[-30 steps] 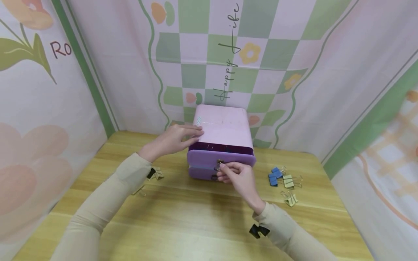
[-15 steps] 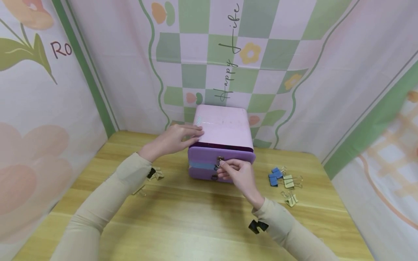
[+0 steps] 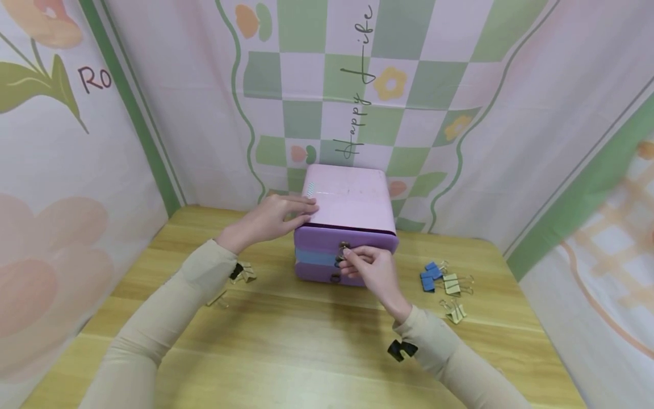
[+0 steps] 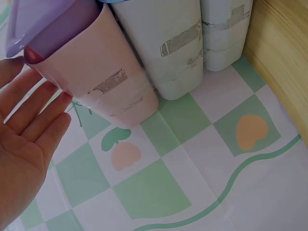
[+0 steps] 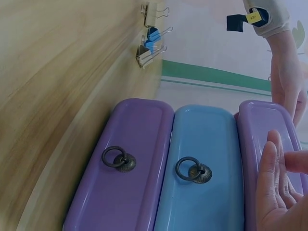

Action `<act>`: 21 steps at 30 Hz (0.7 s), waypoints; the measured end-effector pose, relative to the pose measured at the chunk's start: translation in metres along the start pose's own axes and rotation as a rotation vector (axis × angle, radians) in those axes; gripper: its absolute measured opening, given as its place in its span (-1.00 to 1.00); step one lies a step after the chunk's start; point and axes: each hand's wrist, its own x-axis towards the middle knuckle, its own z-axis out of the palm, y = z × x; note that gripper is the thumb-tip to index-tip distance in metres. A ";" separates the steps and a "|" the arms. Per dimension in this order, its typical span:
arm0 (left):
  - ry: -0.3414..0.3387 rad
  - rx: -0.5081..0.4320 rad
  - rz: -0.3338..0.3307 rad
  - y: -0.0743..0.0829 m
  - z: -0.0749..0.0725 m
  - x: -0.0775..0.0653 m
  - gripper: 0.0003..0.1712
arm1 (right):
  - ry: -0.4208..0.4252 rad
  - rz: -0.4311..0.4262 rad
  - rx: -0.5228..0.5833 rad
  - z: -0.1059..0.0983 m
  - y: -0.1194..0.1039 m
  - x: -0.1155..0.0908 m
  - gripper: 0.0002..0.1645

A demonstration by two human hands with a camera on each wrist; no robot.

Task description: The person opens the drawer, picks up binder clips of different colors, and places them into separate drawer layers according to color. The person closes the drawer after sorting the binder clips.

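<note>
A small drawer cabinet with a pink top stands at the table's back. Its top purple drawer sticks out slightly, with a thin dark gap under the cabinet's top edge. Below it are a blue drawer and another purple drawer, each with a dark metal ring pull. With thumb and forefinger, my right hand pinches the top drawer's ring pull, mostly covered in the right wrist view. My left hand rests, fingers extended, on the cabinet's front left top edge.
Blue binder clips and yellow ones lie right of the cabinet. More yellow clips lie at the left, partly behind the left forearm. A patterned curtain hangs close behind the cabinet.
The top purple drawer has slid back into the cabinet, narrowing the dark opening and uncovering more of the blue drawer front. My right hand moved with it; my left hand stayed put.
</note>
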 end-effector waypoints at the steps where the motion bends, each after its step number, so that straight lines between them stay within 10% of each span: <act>1: 0.001 0.000 0.001 0.000 0.000 0.000 -0.65 | -0.001 0.000 0.002 0.000 0.000 0.001 -0.70; 21: 0.000 0.009 0.003 -0.002 0.000 0.001 -0.67 | 0.001 -0.042 -0.016 0.000 0.002 0.006 -0.71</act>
